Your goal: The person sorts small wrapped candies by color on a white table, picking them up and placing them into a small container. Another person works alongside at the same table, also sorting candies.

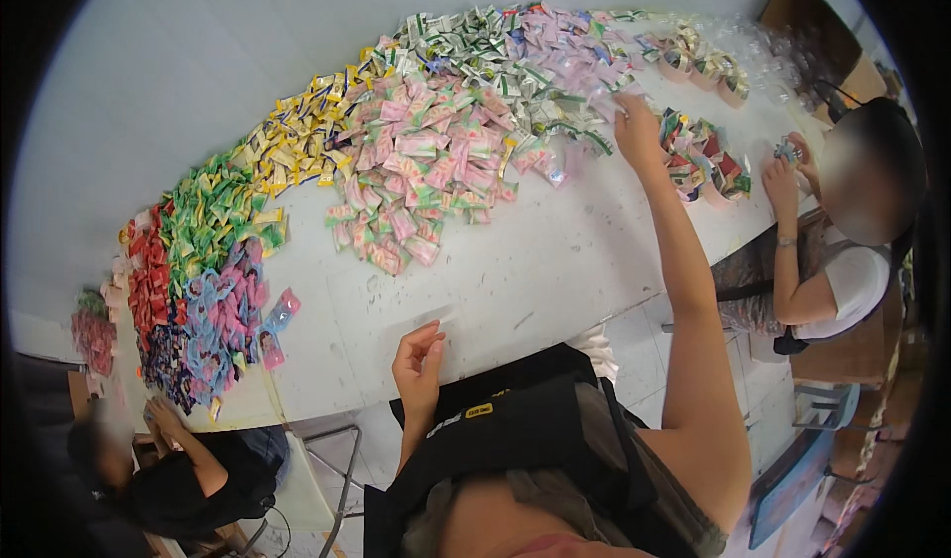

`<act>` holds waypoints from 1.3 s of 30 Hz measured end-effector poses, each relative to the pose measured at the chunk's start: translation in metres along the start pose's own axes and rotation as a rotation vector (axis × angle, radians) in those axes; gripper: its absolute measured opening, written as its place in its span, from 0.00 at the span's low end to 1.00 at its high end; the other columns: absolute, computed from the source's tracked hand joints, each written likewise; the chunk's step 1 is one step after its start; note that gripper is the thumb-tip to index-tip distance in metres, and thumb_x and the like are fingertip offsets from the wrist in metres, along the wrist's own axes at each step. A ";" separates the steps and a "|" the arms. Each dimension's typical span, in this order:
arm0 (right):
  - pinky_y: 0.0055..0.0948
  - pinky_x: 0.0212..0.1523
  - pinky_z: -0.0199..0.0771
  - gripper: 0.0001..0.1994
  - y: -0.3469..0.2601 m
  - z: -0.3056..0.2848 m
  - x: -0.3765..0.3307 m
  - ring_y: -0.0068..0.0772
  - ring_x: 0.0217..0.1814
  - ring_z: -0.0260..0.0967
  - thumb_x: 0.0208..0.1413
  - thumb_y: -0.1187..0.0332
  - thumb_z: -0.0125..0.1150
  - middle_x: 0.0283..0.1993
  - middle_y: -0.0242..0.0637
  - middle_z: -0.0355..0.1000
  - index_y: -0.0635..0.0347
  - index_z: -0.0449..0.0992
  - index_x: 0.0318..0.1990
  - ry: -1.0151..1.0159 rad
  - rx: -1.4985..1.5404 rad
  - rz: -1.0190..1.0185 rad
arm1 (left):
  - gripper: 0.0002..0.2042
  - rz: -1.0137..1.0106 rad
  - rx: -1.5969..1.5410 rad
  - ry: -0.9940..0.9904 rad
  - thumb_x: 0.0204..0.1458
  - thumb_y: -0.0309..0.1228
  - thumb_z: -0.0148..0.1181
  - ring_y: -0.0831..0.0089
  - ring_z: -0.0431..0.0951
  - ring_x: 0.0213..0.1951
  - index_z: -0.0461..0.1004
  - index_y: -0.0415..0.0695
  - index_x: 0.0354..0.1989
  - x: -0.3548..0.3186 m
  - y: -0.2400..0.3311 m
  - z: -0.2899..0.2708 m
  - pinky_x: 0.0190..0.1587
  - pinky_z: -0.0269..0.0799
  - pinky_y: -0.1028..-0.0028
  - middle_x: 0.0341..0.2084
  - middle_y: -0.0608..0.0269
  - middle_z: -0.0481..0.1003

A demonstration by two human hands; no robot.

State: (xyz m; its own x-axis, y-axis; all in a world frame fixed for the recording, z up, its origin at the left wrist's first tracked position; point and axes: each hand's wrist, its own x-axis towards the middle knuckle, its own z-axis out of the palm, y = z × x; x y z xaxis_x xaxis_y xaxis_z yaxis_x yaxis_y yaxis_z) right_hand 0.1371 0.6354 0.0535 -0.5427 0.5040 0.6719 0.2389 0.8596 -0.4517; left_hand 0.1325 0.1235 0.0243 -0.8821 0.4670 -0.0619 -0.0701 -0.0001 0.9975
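Observation:
My right hand [637, 127] reaches far across the white table [555, 271], and its fingertips rest on the edge of the white-and-green sachet pile [495, 53]; whether it grips one is unclear. A big heap of pink-and-green sachets [426, 162] lies just left of that arm. My left hand [418, 360] is at the near table edge, fingers curled and pinched on a faint clear plastic bag [436, 315].
Yellow [297, 132], green [208, 211], red [149, 276] and purple [223, 325] sachet piles curve round the left. Pink cups stuffed with sachets [708, 167] stand at the right. A seated person [852, 261] handles a small item there; another person [168, 459] works at the lower left.

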 end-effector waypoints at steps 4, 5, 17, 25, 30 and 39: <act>0.46 0.51 0.73 0.21 0.073 0.061 0.034 0.58 0.49 0.73 0.47 0.74 0.61 0.48 0.58 0.74 0.68 0.75 0.51 -0.295 -0.337 0.178 | 0.10 0.010 -0.022 0.041 0.59 0.22 0.57 0.68 0.79 0.47 0.73 0.37 0.49 -0.008 0.010 0.004 0.51 0.72 0.72 0.53 0.51 0.76; 0.46 0.52 0.73 0.22 0.080 0.064 0.036 0.59 0.49 0.73 0.46 0.74 0.61 0.48 0.59 0.74 0.68 0.74 0.53 -0.404 -0.389 0.267 | 0.10 0.017 -0.031 0.051 0.59 0.22 0.56 0.68 0.79 0.46 0.73 0.37 0.48 -0.009 0.010 0.004 0.51 0.72 0.72 0.52 0.51 0.76; 0.38 0.40 0.74 0.18 -0.062 0.046 -0.058 0.43 0.43 0.74 0.47 0.67 0.62 0.38 0.46 0.75 0.61 0.79 0.47 -0.377 0.038 0.183 | 0.09 0.078 -0.045 0.216 0.59 0.22 0.55 0.67 0.79 0.45 0.74 0.38 0.47 -0.012 0.013 -0.026 0.46 0.73 0.71 0.51 0.50 0.77; 0.41 0.36 0.74 0.25 -0.068 0.031 -0.054 0.45 0.35 0.76 0.48 0.62 0.67 0.32 0.42 0.75 0.57 0.69 0.54 -0.311 -0.003 0.313 | 0.08 0.112 -0.098 0.317 0.59 0.21 0.55 0.68 0.79 0.44 0.74 0.38 0.46 -0.014 0.012 -0.035 0.45 0.73 0.72 0.49 0.51 0.77; 0.48 0.38 0.75 0.25 0.026 0.013 -0.031 0.59 0.38 0.77 0.48 0.51 0.67 0.35 0.55 0.78 0.66 0.76 0.43 -0.307 -0.411 0.145 | 0.07 0.111 -0.117 0.382 0.59 0.21 0.56 0.69 0.80 0.43 0.74 0.38 0.45 -0.020 0.012 -0.051 0.45 0.75 0.73 0.49 0.51 0.76; 0.28 0.29 0.66 0.17 -0.187 0.039 -0.004 0.23 0.28 0.65 0.48 0.59 0.69 0.25 0.32 0.71 0.67 0.79 0.37 -0.447 0.531 0.227 | 0.04 0.498 0.117 0.846 0.59 0.18 0.53 0.69 0.76 0.42 0.73 0.36 0.40 -0.039 0.001 -0.097 0.45 0.72 0.75 0.43 0.52 0.76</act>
State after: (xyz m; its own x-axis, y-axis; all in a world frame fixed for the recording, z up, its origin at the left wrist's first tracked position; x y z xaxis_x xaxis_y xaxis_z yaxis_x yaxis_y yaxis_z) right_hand 0.0629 0.4693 0.1130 -0.8301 0.4851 0.2752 0.0236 0.5235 -0.8517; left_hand 0.1210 0.0194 0.0250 -0.8440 -0.3485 0.4078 0.4054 0.0834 0.9103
